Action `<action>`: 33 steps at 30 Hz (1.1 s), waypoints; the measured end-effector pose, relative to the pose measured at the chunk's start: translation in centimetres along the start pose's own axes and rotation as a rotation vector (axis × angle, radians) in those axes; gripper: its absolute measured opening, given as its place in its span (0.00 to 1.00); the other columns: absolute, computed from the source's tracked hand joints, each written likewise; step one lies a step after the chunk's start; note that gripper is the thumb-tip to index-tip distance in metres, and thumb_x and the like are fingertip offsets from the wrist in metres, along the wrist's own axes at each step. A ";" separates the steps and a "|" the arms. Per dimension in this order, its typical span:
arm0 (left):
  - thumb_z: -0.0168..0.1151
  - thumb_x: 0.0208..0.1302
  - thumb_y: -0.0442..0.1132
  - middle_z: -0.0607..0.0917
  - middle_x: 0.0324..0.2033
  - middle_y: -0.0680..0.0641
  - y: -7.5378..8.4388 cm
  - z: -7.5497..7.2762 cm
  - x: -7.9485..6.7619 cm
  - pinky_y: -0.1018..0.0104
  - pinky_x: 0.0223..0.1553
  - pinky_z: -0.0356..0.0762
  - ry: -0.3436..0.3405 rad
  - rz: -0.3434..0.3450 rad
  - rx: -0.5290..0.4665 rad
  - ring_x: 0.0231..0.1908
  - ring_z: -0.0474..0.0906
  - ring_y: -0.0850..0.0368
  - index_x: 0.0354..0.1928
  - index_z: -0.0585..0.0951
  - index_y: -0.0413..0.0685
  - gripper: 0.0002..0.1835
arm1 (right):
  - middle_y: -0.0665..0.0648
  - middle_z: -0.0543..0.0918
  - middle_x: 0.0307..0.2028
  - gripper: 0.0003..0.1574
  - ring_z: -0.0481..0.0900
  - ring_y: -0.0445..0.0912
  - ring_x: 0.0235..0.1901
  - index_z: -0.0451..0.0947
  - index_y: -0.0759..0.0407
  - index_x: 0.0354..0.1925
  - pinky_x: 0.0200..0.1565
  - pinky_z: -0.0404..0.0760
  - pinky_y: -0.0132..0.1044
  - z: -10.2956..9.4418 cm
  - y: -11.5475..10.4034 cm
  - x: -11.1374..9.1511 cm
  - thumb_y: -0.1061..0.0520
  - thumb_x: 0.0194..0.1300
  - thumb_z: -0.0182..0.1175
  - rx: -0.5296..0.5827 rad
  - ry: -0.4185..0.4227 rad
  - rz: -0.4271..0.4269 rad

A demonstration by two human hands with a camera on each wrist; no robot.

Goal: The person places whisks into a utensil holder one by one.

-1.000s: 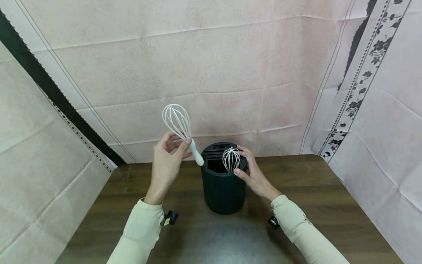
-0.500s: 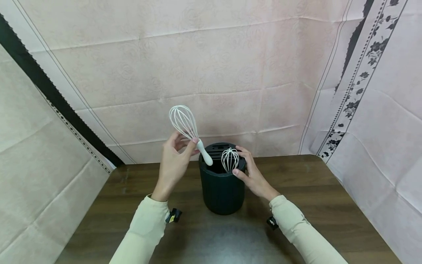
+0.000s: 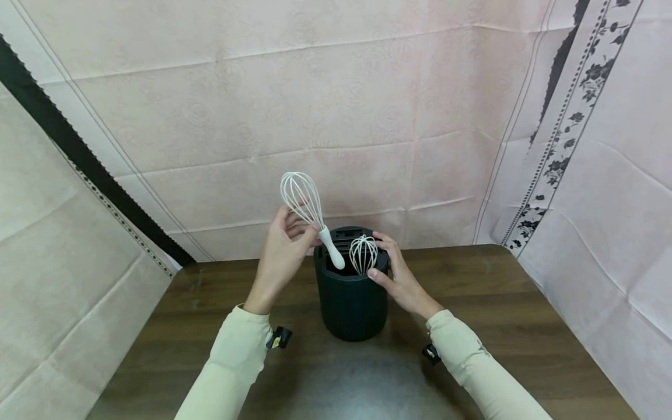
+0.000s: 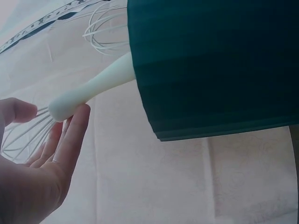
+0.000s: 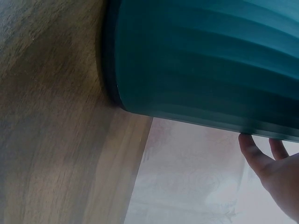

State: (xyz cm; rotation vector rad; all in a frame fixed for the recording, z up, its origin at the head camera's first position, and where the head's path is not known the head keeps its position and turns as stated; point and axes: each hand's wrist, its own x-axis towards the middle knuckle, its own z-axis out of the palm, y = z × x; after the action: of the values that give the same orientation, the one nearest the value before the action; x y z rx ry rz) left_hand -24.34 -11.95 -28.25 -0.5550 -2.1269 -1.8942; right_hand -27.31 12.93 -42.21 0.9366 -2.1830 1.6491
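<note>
My left hand (image 3: 278,248) pinches a white whisk (image 3: 332,249) near where wires and handle meet. Its wire loops point up and left, and the handle slants down over the mouth of a dark green utensil holder (image 3: 353,309). In the left wrist view, the holder's wall hides the tip of the handle (image 4: 93,88). A smaller white whisk (image 3: 362,254) stands in the holder, wires up, its handle hidden inside. On the right side of the rim, my right hand (image 3: 401,283) grips the holder, thumb in front and fingers behind. The right wrist view shows fingertips against the wall (image 5: 205,60).
The holder stands on a brown wooden table (image 3: 457,350), close to its back edge. Pale patterned cloth (image 3: 336,116) hangs behind and at both sides. Slats (image 3: 343,236) cover the back part of the holder's top.
My left hand has carried the whisk right and slightly down, so the handle end moved from the holder's left rim to over its opening. The right hand stays on the holder.
</note>
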 end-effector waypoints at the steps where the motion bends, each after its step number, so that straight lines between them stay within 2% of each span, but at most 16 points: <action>1: 0.61 0.67 0.31 0.81 0.56 0.42 -0.1 0.0 0.0 0.57 0.42 0.84 -0.006 -0.004 -0.001 0.47 0.83 0.48 0.69 0.64 0.45 0.30 | 0.51 0.49 0.76 0.31 0.51 0.51 0.73 0.57 0.50 0.69 0.68 0.60 0.38 0.0 0.0 0.0 0.55 0.72 0.56 -0.002 -0.001 0.000; 7: 0.64 0.64 0.30 0.79 0.58 0.44 -0.7 0.2 -0.1 0.58 0.39 0.85 -0.027 -0.003 0.038 0.47 0.82 0.48 0.71 0.60 0.52 0.36 | 0.50 0.48 0.76 0.31 0.52 0.51 0.73 0.56 0.49 0.69 0.68 0.61 0.44 0.0 -0.1 0.1 0.55 0.73 0.55 -0.009 -0.003 0.003; 12: 0.66 0.63 0.30 0.76 0.60 0.42 -0.6 0.4 -0.4 0.51 0.37 0.85 -0.045 -0.016 0.086 0.45 0.83 0.45 0.74 0.55 0.56 0.43 | 0.51 0.49 0.76 0.31 0.52 0.50 0.73 0.57 0.49 0.69 0.69 0.60 0.43 0.0 -0.2 0.1 0.54 0.72 0.56 -0.004 0.000 0.004; 17: 0.65 0.66 0.35 0.76 0.56 0.40 -0.1 0.6 -0.8 0.47 0.38 0.84 -0.053 -0.039 0.139 0.44 0.84 0.43 0.72 0.59 0.53 0.37 | 0.50 0.48 0.77 0.32 0.52 0.50 0.73 0.56 0.48 0.69 0.68 0.60 0.51 0.1 -0.2 0.1 0.55 0.73 0.55 -0.004 -0.005 0.005; 22: 0.67 0.65 0.45 0.77 0.55 0.45 -1.6 0.4 -0.6 0.52 0.37 0.85 -0.022 -0.033 0.170 0.42 0.85 0.47 0.67 0.66 0.52 0.31 | 0.50 0.48 0.76 0.32 0.52 0.51 0.73 0.56 0.49 0.69 0.69 0.59 0.54 0.1 -0.3 0.1 0.55 0.73 0.55 -0.010 -0.005 0.003; 26: 0.68 0.64 0.51 0.78 0.56 0.49 -2.9 0.4 -0.4 0.56 0.31 0.84 0.024 0.040 0.249 0.38 0.86 0.55 0.66 0.67 0.55 0.32 | 0.50 0.48 0.76 0.32 0.52 0.51 0.73 0.56 0.49 0.69 0.69 0.60 0.51 0.2 -0.2 0.1 0.53 0.73 0.55 -0.012 -0.002 -0.002; 29: 0.67 0.64 0.49 0.77 0.58 0.47 -3.4 0.5 -0.4 0.62 0.27 0.83 0.050 0.130 0.325 0.34 0.85 0.59 0.71 0.62 0.58 0.37 | 0.49 0.48 0.76 0.32 0.52 0.51 0.73 0.56 0.48 0.69 0.69 0.60 0.44 0.1 -0.1 0.0 0.53 0.73 0.55 -0.009 -0.002 0.000; 33: 0.68 0.62 0.43 0.83 0.46 0.43 -3.9 0.8 -0.6 0.67 0.27 0.83 0.044 0.216 0.368 0.28 0.85 0.60 0.74 0.60 0.59 0.40 | 0.48 0.49 0.76 0.32 0.52 0.50 0.73 0.56 0.48 0.69 0.68 0.60 0.38 0.1 -0.1 0.0 0.53 0.73 0.56 -0.001 0.000 0.008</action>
State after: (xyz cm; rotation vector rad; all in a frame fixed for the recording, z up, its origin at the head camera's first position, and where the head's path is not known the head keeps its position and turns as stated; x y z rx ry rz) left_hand -25.40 -11.59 -32.10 -0.6231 -2.2103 -1.3482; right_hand -27.22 12.87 -42.19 0.9295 -2.1897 1.6517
